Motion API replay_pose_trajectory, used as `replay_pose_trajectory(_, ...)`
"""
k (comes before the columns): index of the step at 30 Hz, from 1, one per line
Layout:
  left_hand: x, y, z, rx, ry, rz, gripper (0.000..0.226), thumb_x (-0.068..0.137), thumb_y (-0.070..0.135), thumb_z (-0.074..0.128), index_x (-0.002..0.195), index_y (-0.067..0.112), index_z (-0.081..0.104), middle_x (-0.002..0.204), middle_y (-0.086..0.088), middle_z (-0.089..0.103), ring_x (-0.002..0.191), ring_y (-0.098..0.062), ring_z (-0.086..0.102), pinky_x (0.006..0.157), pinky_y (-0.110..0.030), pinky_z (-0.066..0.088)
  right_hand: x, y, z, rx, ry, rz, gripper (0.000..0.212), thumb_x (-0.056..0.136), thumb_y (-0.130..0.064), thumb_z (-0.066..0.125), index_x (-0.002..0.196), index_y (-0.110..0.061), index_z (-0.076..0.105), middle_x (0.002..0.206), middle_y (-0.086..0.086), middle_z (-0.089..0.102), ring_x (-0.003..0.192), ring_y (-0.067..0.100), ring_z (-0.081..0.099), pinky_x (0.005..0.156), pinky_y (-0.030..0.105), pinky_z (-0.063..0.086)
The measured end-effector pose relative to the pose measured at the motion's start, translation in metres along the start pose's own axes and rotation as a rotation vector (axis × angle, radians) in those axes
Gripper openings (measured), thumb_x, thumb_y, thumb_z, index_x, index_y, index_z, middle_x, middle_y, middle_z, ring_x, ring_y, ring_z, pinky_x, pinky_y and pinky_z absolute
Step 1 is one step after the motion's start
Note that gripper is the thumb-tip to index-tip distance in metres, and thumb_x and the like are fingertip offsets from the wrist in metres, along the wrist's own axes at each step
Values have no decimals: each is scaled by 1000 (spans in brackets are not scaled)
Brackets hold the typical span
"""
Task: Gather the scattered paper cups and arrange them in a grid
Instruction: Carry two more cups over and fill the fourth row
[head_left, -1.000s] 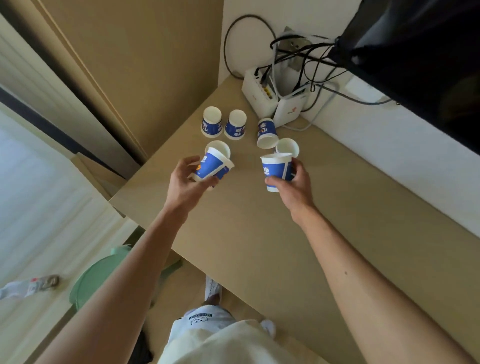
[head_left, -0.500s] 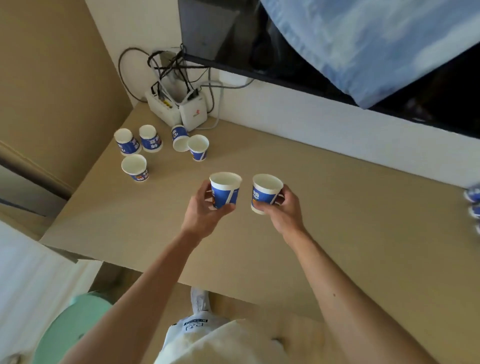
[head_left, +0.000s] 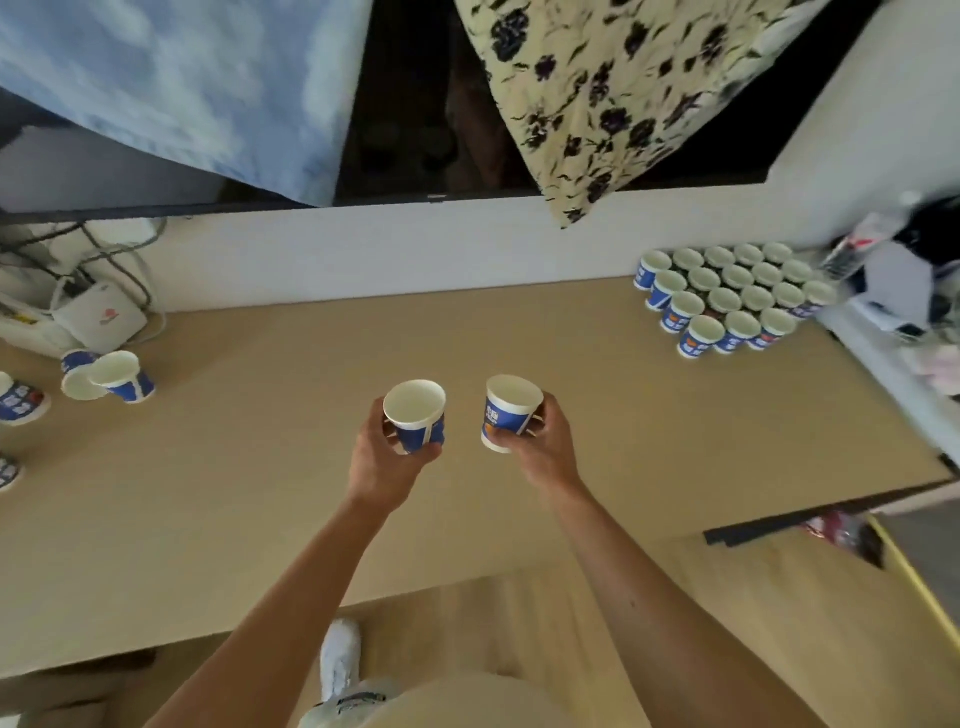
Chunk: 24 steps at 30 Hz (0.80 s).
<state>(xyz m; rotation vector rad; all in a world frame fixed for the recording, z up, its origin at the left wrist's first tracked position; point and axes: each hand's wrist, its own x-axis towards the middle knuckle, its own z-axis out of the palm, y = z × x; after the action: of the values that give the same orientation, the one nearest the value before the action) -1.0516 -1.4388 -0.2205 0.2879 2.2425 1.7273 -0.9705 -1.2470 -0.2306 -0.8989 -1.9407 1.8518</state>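
My left hand (head_left: 382, 457) holds a blue and white paper cup (head_left: 415, 415) upright above the middle of the tan table (head_left: 260, 493). My right hand (head_left: 540, 441) grips a second paper cup (head_left: 509, 410), tilted slightly left. Far right on the table stands a grid of several upright cups (head_left: 732, 299), packed in rows. At the left edge lie scattered cups: one on its side (head_left: 122, 376) against an overturned one (head_left: 78, 371), plus two more cups (head_left: 18, 400) partly cut off by the frame.
A white router (head_left: 98, 319) with cables sits at the back left against the wall. Blue cloth (head_left: 197, 78) and flowered cloth (head_left: 613, 93) hang above. Clutter (head_left: 893, 280) crowds the right end beside the grid. My shoe (head_left: 340, 657) shows below the table's front edge.
My view has swung right, away from the scattered cups toward the grid. Both hands carried their cups along, staying side by side over the table's middle.
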Motion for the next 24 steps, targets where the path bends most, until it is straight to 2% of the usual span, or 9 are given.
replay_pose_trajectory(3,-7,17,58,-8,-47,37,61,64,15,89,112,37,57,107,16,70,94,0,68,75,-18,53,2,5,-63,38,98,-14,67,63,-8,90,119,-26,58,113,-6,69,101,15,68,78,24,55)
replay_pose_trajectory(6,-13,30,117,-8,-121,71,63,69,8,89,119,28,56,111,11,69,99,-8,68,78,-22,52,-1,13,-123,78,204,-6,66,61,-8,89,116,-28,58,113,-4,69,103,17,69,84,31,57)
replay_pose_trajectory(9,-21,43,178,-28,-219,95,65,71,4,87,126,19,55,117,2,68,103,-16,67,84,-28,54,-5,22,-181,72,325,5,65,62,-10,90,116,-27,58,112,-8,68,103,12,66,81,25,54)
replay_pose_trajectory(11,-25,50,210,-47,-269,117,65,72,-1,85,127,16,54,117,0,67,103,-18,65,82,-22,53,-8,26,-209,60,396,3,66,63,-8,90,117,-26,57,112,-10,66,102,10,65,77,17,49)
replay_pose_trajectory(13,-26,57,242,-46,-316,133,63,72,-4,83,124,17,55,115,2,67,101,-15,65,77,-11,50,-9,32,-236,58,454,8,66,63,-5,90,118,-23,58,111,-9,66,100,9,64,73,15,50)
replay_pose_trajectory(17,-20,71,302,-24,-391,153,65,71,-2,84,125,21,55,112,10,66,100,-7,65,75,-8,50,-1,38,-286,81,529,16,63,66,0,89,117,-20,57,109,-9,66,98,7,64,71,12,51)
replay_pose_trajectory(22,-2,83,391,-13,-457,170,66,70,3,84,126,25,56,114,13,68,103,-6,66,84,-22,53,32,47,-354,128,584,36,68,62,-2,88,122,-8,56,117,5,66,107,23,62,80,23,49)
replay_pose_trajectory(24,9,86,425,-21,-467,159,66,70,4,84,126,25,56,115,13,68,103,-6,66,84,-24,53,49,49,-381,127,594,50,67,65,1,88,124,-8,56,120,7,65,111,26,62,86,30,53)
